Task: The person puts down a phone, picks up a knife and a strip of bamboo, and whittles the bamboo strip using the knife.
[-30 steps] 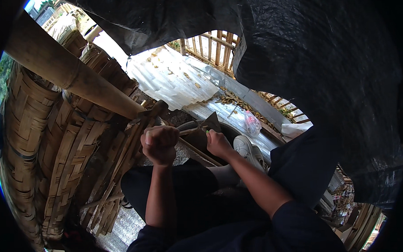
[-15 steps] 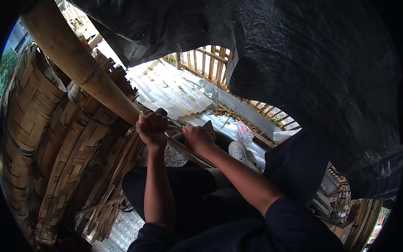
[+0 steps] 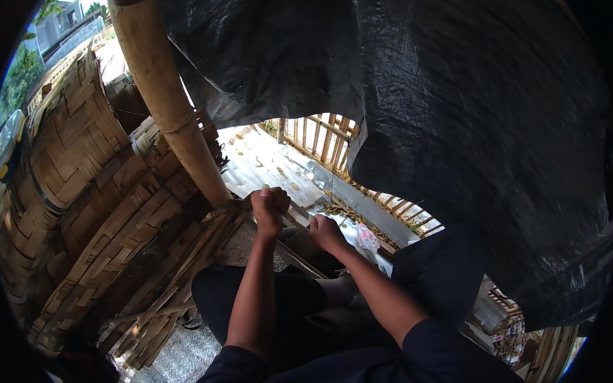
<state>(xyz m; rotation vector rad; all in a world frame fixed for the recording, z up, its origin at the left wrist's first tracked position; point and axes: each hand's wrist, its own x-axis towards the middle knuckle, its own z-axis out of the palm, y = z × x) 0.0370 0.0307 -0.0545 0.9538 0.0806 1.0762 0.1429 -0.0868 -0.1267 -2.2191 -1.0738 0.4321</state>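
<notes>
My left hand (image 3: 270,209) is a fist with the thumb on top, raised in front of my knees. From it a narrow, pale brown strip (image 3: 298,216) slants down toward my right hand (image 3: 327,232), which is also closed, slightly lower and to the right. What the right fingers hold is hidden behind the hand. Below both hands, between my legs, a dark object with a straight edge (image 3: 305,253) shows in part; its kind cannot be made out.
A thick bamboo pole (image 3: 165,102) rises at the left, beside rolled woven bamboo matting (image 3: 75,142) and stacked bamboo slats (image 3: 165,291). A black plastic sheet (image 3: 465,105) hangs over the right side. Beyond my hands lie a pale corrugated sheet (image 3: 268,162) and a bamboo fence (image 3: 321,140).
The head view has shifted, so both hands appear further right and a little lower. The grey pointed piece seen beside my right hand earlier no longer shows. Both hands stay closed.
</notes>
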